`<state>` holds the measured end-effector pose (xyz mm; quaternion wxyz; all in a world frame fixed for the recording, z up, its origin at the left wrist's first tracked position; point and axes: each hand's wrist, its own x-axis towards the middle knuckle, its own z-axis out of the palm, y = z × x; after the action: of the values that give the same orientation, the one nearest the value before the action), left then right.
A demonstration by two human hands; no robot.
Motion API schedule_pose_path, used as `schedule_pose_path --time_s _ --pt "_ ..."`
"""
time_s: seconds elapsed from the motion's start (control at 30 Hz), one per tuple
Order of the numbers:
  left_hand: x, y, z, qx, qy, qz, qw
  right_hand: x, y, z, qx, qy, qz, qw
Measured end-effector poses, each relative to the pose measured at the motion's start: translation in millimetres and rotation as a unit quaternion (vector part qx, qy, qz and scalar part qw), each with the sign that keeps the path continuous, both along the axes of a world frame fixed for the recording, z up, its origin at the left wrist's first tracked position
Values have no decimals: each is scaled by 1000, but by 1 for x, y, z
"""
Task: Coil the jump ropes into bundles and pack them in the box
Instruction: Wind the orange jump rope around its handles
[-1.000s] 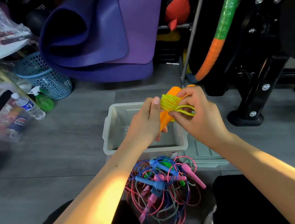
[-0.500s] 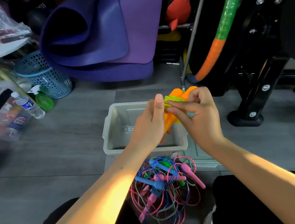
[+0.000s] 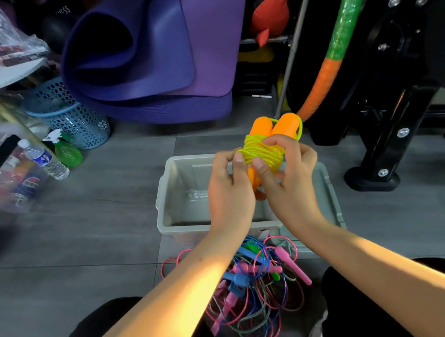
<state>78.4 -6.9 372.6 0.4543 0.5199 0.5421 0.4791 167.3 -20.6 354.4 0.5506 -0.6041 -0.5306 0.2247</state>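
Over the grey plastic box (image 3: 179,190) I hold a jump rope (image 3: 262,150) with two orange handles side by side and yellow-green cord wound around them. My left hand (image 3: 230,187) grips the bundle from the left, its fingers curled on the cord. My right hand (image 3: 286,171) holds it from the right, thumb and fingers pinching the wound cord. A tangle of blue, pink and green jump ropes (image 3: 254,279) lies on the floor between my knees, in front of the box.
The box's lid (image 3: 331,199) lies under its right side. A rolled purple mat (image 3: 151,51) and a blue basket (image 3: 75,116) stand behind. A water bottle (image 3: 46,162), a green spray bottle (image 3: 66,151) and a black machine base (image 3: 371,178) flank the box.
The orange handles have come upright above my fingers and the yellow-green cord is now wound tightly round them. Both hands have closed in on the bundle.
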Motion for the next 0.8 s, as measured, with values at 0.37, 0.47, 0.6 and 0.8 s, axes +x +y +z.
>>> schedule_pose_path --time_s 0.37,0.47,0.6,0.8 --pt "-16 9 4 -107 -171 -74 977 18 13 12 -59 226 132 963" --pt "-20 12 6 -109 -132 -76 982 18 14 12 -79 286 136 945" --pt "-23 16 4 -57 -21 -93 994 19 13 16 -95 329 138 929" --pt "-29 22 8 22 81 -119 989 23 17 21 -133 391 156 897"
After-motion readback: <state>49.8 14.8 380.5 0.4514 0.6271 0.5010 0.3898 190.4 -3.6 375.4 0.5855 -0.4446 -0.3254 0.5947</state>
